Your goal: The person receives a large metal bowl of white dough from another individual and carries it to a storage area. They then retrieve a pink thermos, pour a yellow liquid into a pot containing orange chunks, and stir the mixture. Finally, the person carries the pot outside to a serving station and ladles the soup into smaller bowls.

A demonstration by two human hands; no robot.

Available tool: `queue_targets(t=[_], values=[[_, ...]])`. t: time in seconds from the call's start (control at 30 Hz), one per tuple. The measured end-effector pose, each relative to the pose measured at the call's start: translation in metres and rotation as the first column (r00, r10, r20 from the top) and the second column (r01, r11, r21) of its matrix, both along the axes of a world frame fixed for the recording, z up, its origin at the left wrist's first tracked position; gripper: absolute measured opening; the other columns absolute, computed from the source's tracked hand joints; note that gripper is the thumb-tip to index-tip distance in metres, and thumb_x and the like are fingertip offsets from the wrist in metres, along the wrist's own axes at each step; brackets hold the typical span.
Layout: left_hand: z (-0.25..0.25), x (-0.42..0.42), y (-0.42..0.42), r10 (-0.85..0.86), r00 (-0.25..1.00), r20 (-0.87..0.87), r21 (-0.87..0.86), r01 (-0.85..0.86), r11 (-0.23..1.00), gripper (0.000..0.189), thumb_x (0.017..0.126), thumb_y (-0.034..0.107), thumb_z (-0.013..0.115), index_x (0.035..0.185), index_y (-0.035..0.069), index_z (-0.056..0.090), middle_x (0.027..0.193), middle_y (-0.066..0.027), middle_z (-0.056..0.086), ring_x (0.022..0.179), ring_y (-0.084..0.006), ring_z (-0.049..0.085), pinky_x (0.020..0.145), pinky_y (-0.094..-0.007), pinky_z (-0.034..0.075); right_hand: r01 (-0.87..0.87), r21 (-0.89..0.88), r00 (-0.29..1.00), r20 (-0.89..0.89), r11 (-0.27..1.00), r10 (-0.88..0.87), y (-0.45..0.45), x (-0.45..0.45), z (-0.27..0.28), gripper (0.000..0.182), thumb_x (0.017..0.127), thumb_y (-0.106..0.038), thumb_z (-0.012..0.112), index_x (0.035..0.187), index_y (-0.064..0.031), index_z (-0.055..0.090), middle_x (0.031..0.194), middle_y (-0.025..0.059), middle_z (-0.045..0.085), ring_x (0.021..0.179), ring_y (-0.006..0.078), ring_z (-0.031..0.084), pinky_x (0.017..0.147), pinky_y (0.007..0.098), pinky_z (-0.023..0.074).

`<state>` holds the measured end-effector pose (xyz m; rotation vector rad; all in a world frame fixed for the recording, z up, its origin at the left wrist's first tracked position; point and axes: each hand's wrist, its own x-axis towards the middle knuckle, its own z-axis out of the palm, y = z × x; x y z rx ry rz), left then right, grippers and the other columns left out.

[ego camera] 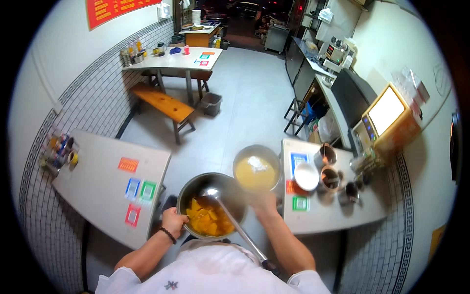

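Observation:
My left hand [174,223] grips the left rim of a deep metal bowl [185,187]. Inside it, yellow-orange chunks [207,218] lie in brownish liquid. A metal ladle [238,228] rests in that bowl, its dark-tipped handle slanting back towards my shirt. Just beyond, to the right, is a second metal bowl [278,156] of pale yellow liquid with a heap of white stuff [256,164] on it. At its near rim, my right hand [262,203] is blurred; its fingers cannot be made out, nor whether it holds anything. What supports the bowls is hidden.
At the left stands a table [102,165] with bottles and jars against the wall. The right table [330,220] bears a white bowl [306,176], several metal containers [329,178] and a lit display unit [387,110]. Ahead are a wooden bench [163,103], a bin [211,104] and a stool [296,115].

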<state>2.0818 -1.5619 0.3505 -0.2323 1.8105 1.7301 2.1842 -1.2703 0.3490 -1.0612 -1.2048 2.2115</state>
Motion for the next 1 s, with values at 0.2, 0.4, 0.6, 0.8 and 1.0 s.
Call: queue_targets(t=[0.2, 0.4, 0.6, 0.8, 1.0], values=[[0.013, -0.178, 0.177, -0.1, 0.994, -0.036, -0.077, 0.097, 0.992, 0.022, 0.063, -0.012, 0.058, 0.083, -0.002, 0.059, 0.072, -0.0071, 0.06, 0.056, -0.0158, 0.057, 0.047, -0.0287, 0.045, 0.201, -0.221, 0.979, 0.011, 0.954, -0.203, 0.158, -0.15, 0.036, 0.022, 0.082, -0.008, 0.043, 0.097, 0.0053, 0.051, 0.079, 0.0184, 0.062, 0.056, 0.0227, 0.06, 0.05, 0.032, 0.0509], [0.004, -0.359, 0.359, -0.163, 0.987, 0.005, -0.048, 0.164, 0.985, 0.018, 0.062, -0.01, 0.059, 0.077, 0.0, 0.057, 0.066, -0.0072, 0.058, 0.05, -0.0166, 0.054, 0.04, -0.028, 0.041, 0.242, -0.197, 0.97, 0.014, 0.95, -0.244, 0.333, -0.314, 0.032, 0.023, 0.083, -0.008, 0.042, 0.1, 0.0059, 0.049, 0.08, 0.0179, 0.061, 0.057, 0.0227, 0.059, 0.051, 0.0328, 0.0506], [-0.003, -0.523, 0.51, -0.094, 0.996, 0.008, -0.071, 0.094, 0.993, 0.021, 0.061, -0.012, 0.059, 0.077, 0.001, 0.056, 0.066, -0.0075, 0.057, 0.049, -0.0182, 0.054, 0.038, -0.0299, 0.04, 0.152, -0.132, 0.988, 0.023, 0.98, -0.15, 0.493, -0.497, 0.023, 0.024, 0.083, -0.007, 0.041, 0.102, 0.0076, 0.048, 0.084, 0.0191, 0.06, 0.062, 0.0251, 0.062, 0.051, 0.0334, 0.0505], [0.011, -0.689, 0.642, -0.08, 0.997, -0.019, -0.06, 0.078, 0.995, 0.019, 0.064, -0.011, 0.054, 0.078, 0.0, 0.059, 0.063, -0.0064, 0.059, 0.045, -0.0156, 0.053, 0.036, -0.027, 0.039, 0.074, -0.073, 0.997, 0.022, 0.995, -0.073, 0.633, -0.673, 0.005, 0.024, 0.084, -0.007, 0.044, 0.104, 0.0061, 0.046, 0.086, 0.0178, 0.059, 0.062, 0.0272, 0.062, 0.049, 0.035, 0.0506], [-0.013, -0.89, 0.762, -0.111, 0.994, 0.012, -0.043, 0.111, 0.993, 0.018, 0.062, -0.012, 0.055, 0.073, 0.003, 0.057, 0.06, -0.0053, 0.058, 0.041, -0.0142, 0.051, 0.035, -0.0269, 0.039, 0.19, -0.236, 0.982, 0.043, 0.953, -0.185, 0.747, -0.868, 0.019, 0.024, 0.085, -0.006, 0.042, 0.105, 0.0071, 0.045, 0.086, 0.0178, 0.059, 0.06, 0.0254, 0.062, 0.048, 0.0331, 0.051]])
